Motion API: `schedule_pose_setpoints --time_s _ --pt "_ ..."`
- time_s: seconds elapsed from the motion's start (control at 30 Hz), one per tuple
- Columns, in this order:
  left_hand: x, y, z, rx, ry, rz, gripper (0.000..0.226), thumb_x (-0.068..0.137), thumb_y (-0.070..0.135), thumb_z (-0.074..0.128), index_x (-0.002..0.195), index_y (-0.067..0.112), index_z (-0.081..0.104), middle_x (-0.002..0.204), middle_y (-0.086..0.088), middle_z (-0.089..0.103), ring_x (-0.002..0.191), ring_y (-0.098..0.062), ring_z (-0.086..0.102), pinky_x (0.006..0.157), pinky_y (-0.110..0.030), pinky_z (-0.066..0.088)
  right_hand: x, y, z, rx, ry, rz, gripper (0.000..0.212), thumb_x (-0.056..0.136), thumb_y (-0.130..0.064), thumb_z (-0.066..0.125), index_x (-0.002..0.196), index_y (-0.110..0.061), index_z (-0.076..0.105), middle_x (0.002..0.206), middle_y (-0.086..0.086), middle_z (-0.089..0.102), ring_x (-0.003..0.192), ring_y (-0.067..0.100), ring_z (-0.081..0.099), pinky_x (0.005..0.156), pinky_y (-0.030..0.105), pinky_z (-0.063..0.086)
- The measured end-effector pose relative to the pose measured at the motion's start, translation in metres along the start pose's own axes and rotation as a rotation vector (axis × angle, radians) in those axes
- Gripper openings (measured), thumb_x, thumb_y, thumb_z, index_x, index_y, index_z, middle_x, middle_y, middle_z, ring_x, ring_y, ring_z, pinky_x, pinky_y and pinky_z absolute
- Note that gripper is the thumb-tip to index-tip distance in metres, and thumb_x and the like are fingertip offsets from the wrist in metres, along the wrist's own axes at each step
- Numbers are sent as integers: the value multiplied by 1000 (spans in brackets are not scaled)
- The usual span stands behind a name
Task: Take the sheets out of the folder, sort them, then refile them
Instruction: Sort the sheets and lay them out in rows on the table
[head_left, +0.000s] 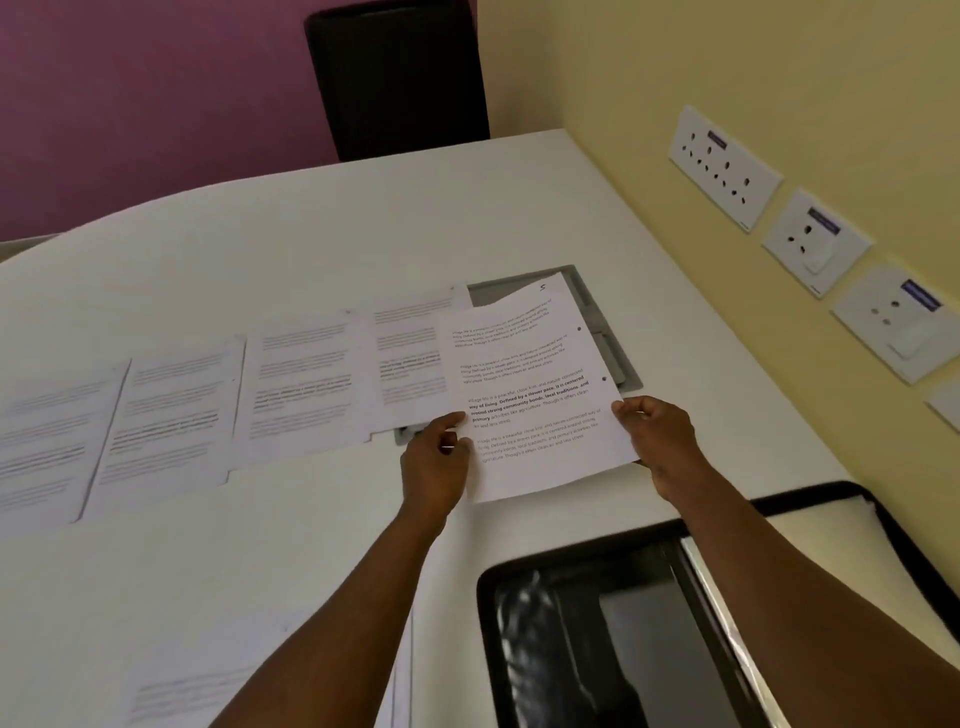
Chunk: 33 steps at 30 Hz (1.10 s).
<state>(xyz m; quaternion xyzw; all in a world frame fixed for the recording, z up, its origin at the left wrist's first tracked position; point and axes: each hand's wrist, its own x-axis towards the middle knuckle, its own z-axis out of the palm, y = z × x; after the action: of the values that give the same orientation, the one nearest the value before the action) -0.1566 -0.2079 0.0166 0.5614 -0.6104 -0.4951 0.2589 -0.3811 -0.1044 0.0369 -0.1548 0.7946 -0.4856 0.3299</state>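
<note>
Far left on the white surface (291, 244), a row of printed sheets (171, 415) lies face up side by side, edges touching or slightly overlapping — four visible in the row, text blurred. Near the bottom edge, another printed sheet (218, 691) lies by your left forearm. Your left hand (434, 462) pinches the left edge of the held sheet (535, 395), thumb on top, fingers curled beneath. That sheet is tilted, lifted off the surface, with a handwritten "5" near its top corner and two punch holes along its right edge; it partly covers a grey inset panel (618, 364) in the surface. Your right hand (660, 436) grips the sheet's lower right edge — thumb on the printed face, fingers curled under the sheet. Right of your right forearm, the open folder (623, 639) with a black border lies at the near right corner, its glossy inside showing. On the yellow wall beyond, a line of socket plates (815, 234).
</note>
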Motion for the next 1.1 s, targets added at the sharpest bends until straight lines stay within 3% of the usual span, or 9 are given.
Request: schedule_pose_setpoints --time_s 0.1,0.2,0.33,0.43,0.53,0.7,0.83,0.97,1.1 --pt "44 10 37 46 14 36 26 91 11 62 116 19 66 98 3 65 86 -10 60 93 -32 52 62 -3 1 -40 19 -19 15 95 -25 61 93 -10 65 81 3 63 66 14 53 55 24 44" --pt "89 20 69 133 38 100 26 91 13 62 116 16 67 102 0 68 86 -13 61 91 -38 54 119 -4 5 -71 46 -43 15 93 -25 63 91 -10 67 86 7 65 75 20 57 64 27 47" --pt "138 24 100 246 54 167 28 93 11 59 120 12 65 110 -5 68 84 -10 58 82 -19 47 180 0 14 -180 92 -86 16 91 -26 64 94 -10 70 92 6 67 87 22 62 80 31 51" --pt "163 22 116 328 63 210 30 93 12 59 123 10 63 111 -5 68 79 -10 58 64 -6 44 209 3 21 -285 105 -117 20 92 -25 62 99 -8 71 101 8 70 92 23 64 87 35 53" --pt "177 19 127 431 75 270 31 91 11 60 122 7 64 113 -8 68 91 -17 63 80 -14 44 226 4 25 -407 150 -161 24 93 -25 61 103 -5 70 106 10 71 92 22 63 81 28 48" --pt "188 7 135 534 76 296 32 90 13 59 120 6 64 113 -12 64 101 -24 62 90 -29 49 227 6 29 -667 202 -261 43 88 -44 65 110 -7 63 107 12 68 98 29 64 73 30 46" --pt "177 5 132 615 103 322 32 91 11 56 119 -1 62 115 -17 54 104 -29 56 85 -28 46 212 5 31 -913 227 -339 54 87 -57 59 112 -9 58 105 11 64 97 27 62 69 30 42" --pt "150 10 116 624 108 313 27 91 12 56 114 -1 63 114 -15 53 103 -26 54 80 -25 44 182 5 30 -1132 298 -424 62 86 -65 52 114 -10 56 108 10 58 100 25 54 74 35 43" --pt "101 -1 81 605 61 349 30 91 18 59 119 6 63 114 -9 57 105 -23 55 85 -27 45 129 9 32 -1067 304 -529 53 89 -59 52 111 -12 62 106 8 62 97 24 56 78 37 43"
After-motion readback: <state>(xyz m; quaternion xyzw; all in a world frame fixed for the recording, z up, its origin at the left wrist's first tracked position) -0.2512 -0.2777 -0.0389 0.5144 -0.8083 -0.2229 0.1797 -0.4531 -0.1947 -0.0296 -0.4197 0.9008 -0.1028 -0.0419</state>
